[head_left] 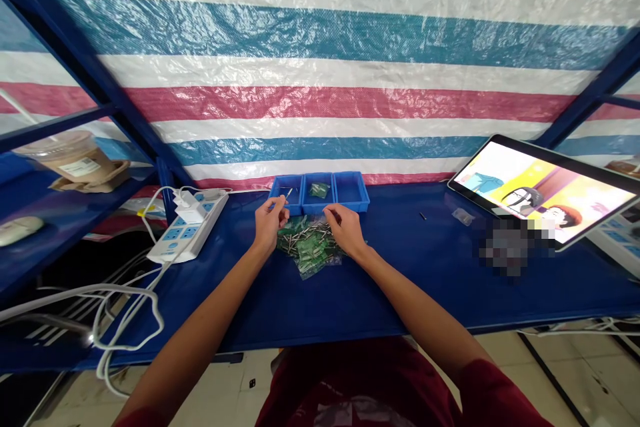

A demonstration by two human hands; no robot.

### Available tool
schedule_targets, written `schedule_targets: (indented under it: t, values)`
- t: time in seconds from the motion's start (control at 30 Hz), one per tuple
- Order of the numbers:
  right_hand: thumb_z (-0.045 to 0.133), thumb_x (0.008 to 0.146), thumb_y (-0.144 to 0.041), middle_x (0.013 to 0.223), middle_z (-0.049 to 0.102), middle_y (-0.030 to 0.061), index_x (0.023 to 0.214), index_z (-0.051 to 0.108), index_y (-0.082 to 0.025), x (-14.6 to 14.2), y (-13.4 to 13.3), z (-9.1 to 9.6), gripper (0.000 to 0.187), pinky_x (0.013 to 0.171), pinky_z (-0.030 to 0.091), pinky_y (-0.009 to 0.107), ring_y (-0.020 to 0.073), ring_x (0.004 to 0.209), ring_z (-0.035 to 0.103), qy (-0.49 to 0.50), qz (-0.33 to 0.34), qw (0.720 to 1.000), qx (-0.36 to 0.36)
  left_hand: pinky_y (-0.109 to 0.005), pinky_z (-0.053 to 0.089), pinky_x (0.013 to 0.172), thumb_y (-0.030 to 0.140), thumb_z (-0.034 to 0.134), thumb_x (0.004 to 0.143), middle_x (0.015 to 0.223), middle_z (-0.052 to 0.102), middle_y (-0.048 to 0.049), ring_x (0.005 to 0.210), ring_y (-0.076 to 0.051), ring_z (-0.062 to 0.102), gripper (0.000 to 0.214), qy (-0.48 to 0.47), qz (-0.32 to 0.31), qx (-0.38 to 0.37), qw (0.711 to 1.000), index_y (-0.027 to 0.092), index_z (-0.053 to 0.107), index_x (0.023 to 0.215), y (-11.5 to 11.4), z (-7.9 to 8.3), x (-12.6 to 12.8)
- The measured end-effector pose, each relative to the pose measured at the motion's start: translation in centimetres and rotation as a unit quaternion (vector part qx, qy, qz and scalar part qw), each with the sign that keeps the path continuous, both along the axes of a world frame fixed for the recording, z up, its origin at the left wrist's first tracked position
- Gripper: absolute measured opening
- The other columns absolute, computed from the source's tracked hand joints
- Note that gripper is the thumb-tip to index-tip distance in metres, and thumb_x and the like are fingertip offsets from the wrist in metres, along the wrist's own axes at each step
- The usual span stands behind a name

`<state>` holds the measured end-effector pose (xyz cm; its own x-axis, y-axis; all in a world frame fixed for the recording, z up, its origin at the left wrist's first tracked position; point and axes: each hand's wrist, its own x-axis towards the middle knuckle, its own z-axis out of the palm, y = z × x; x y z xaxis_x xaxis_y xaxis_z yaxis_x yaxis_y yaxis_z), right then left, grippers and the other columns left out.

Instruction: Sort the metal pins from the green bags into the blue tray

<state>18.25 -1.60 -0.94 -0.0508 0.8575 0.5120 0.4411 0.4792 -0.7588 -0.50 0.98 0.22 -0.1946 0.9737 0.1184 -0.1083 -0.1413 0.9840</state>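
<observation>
My left hand [270, 221] is closed in a pinch on a slim metal pin [289, 193], its tip pointing up over the left blue bin [285, 209]. My right hand [346, 229] has thumb and fingers pressed together in front of the right blue bin [353, 207]; what it holds, if anything, is too small to make out. Between and below the hands lies a pile of thin metal pins [299, 238] with clear-and-green plastic bags [311, 255]. A small green packet [319, 189] rests in the middle blue bin [318, 209]. A few thin pieces lie in the left bin.
A white power strip [193, 233] with plugs and loose cables stands on the left. At the right are a tablet [545, 193] showing a cartoon, a small clear bag [463, 216] and a short dark piece [423, 216]. A lidded cup [75, 159] sits on the left shelf.
</observation>
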Motion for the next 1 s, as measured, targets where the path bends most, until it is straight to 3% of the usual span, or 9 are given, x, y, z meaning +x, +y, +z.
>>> schedule_targets:
  t: [0.17,0.33,0.43,0.53,0.63,0.73,0.83,1.0]
  values:
    - [0.042,0.091,-0.034,0.077,0.067,0.0045,0.083,0.065,-0.018,0.0,0.1,-0.1,0.029,0.064,0.043,0.027,0.0160,0.065,0.056,-0.005,-0.003,1.000,-0.004,-0.016,0.015,0.034,0.047,0.071,0.072,0.047,0.049,0.0063,0.032,-0.002,0.030,0.035,-0.038,0.036,-0.012,0.999,0.016,0.055,0.076,0.7,-0.2,-0.6]
    - [0.043,0.091,-0.033,0.076,0.067,0.0044,0.083,0.066,-0.018,0.1,0.1,0.0,0.028,0.064,0.043,0.027,0.0157,0.063,0.055,-0.004,-0.009,1.000,-0.002,-0.018,0.020,0.033,0.054,0.063,0.080,0.062,0.058,0.0025,0.035,-0.003,0.036,0.046,-0.033,-0.030,0.028,0.999,0.017,0.059,0.106,0.6,0.5,-0.6]
    - [0.043,0.091,-0.033,0.076,0.066,0.0044,0.083,0.066,-0.018,0.2,0.1,0.0,0.028,0.063,0.043,0.027,0.0156,0.062,0.055,-0.004,-0.011,1.000,0.001,-0.019,0.024,0.034,0.055,0.059,0.083,0.072,0.063,-0.0010,0.037,-0.005,0.040,0.048,0.009,-0.051,0.063,0.997,0.018,0.058,0.114,0.2,0.7,-0.5]
    - [0.044,0.091,-0.031,0.076,0.067,0.0047,0.082,0.066,-0.018,0.3,0.3,-0.2,0.027,0.064,0.043,0.028,0.0161,0.063,0.056,-0.010,-0.011,1.000,0.004,-0.020,0.030,0.037,0.050,0.059,0.084,0.072,0.065,-0.0022,0.039,-0.006,0.043,0.039,0.114,-0.069,0.095,0.987,0.016,0.063,0.104,-0.2,0.5,-0.3]
    - [0.046,0.088,-0.027,0.079,0.068,0.0048,0.082,0.066,-0.019,0.3,0.5,-0.5,0.023,0.064,0.044,0.028,0.0161,0.063,0.056,-0.025,-0.002,1.000,0.005,-0.023,0.040,0.046,0.044,0.057,0.086,0.069,0.066,-0.0023,0.044,-0.010,0.049,0.031,0.278,-0.057,0.151,0.947,0.016,0.068,0.093,-0.6,0.0,-0.3]
    - [0.048,0.086,-0.025,0.079,0.068,0.0043,0.081,0.067,-0.019,0.2,0.5,-0.7,0.020,0.064,0.044,0.028,0.0158,0.061,0.056,-0.039,-0.001,0.999,0.003,-0.025,0.044,0.058,0.040,0.053,0.089,0.073,0.069,-0.0037,0.055,-0.013,0.055,0.028,0.427,-0.061,0.226,0.873,0.017,0.070,0.087,-1.0,-0.3,-0.3]
    - [0.048,0.086,-0.025,0.079,0.068,0.0045,0.081,0.067,-0.019,0.2,0.5,-0.7,0.020,0.063,0.044,0.028,0.0157,0.061,0.056,-0.031,-0.008,0.999,0.007,-0.026,0.046,0.065,0.037,0.049,0.093,0.083,0.070,-0.0051,0.062,-0.014,0.058,0.029,0.498,-0.101,0.269,0.818,0.018,0.070,0.090,-1.1,-0.4,-0.5]
    - [0.047,0.086,-0.025,0.078,0.068,0.0046,0.081,0.066,-0.019,0.1,0.6,-0.6,0.021,0.063,0.045,0.028,0.0161,0.062,0.057,-0.021,-0.011,1.000,0.009,-0.028,0.049,0.079,0.041,0.050,0.092,0.099,0.069,-0.0076,0.091,-0.020,0.064,0.029,0.566,-0.143,0.280,0.762,0.020,0.070,0.095,-0.7,-1.0,-0.8]
